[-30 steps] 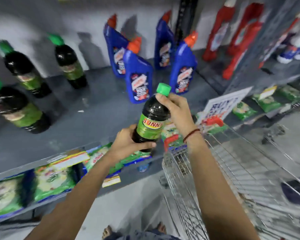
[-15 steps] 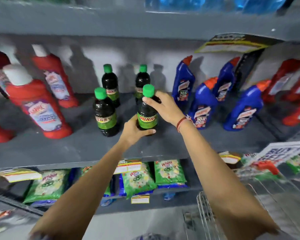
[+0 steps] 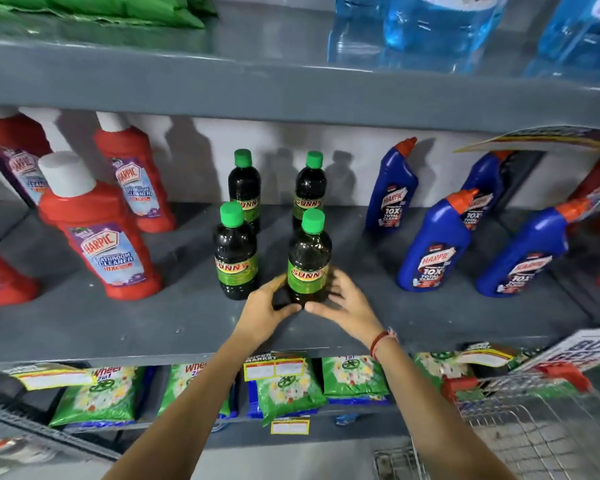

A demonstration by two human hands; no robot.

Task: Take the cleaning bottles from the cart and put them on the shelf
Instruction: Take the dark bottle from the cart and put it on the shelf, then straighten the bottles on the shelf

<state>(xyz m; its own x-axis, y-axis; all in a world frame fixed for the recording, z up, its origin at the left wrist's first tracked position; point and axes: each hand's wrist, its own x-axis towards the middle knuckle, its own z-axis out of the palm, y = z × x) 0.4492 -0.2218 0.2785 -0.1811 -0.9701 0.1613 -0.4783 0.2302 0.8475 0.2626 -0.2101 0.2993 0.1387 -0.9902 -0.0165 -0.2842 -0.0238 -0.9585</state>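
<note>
A dark Sunny bottle [image 3: 308, 261] with a green cap stands upright on the grey shelf [image 3: 153, 327], near its front. My left hand [image 3: 265, 308] cups its base from the left and my right hand [image 3: 347, 303] cups it from the right, the thumbs almost meeting in front. Three more Sunny bottles stand close by: one to the left [image 3: 235, 254] and two behind [image 3: 245, 188] [image 3: 309, 188]. The wire cart [image 3: 534, 431] shows at the lower right; its inside is blurred.
Red Harpic bottles [image 3: 101, 237] fill the shelf's left side and blue Harpic bottles [image 3: 433, 247] the right. Green detergent packets [image 3: 284, 386] lie on the shelf below. Blue liquid bottles [image 3: 430, 29] stand on the shelf above. A promo sign [image 3: 582, 348] hangs near the cart.
The bottle has come down from the air onto the shelf beside the other Sunny bottles. My right hand has dropped from its cap to its base.
</note>
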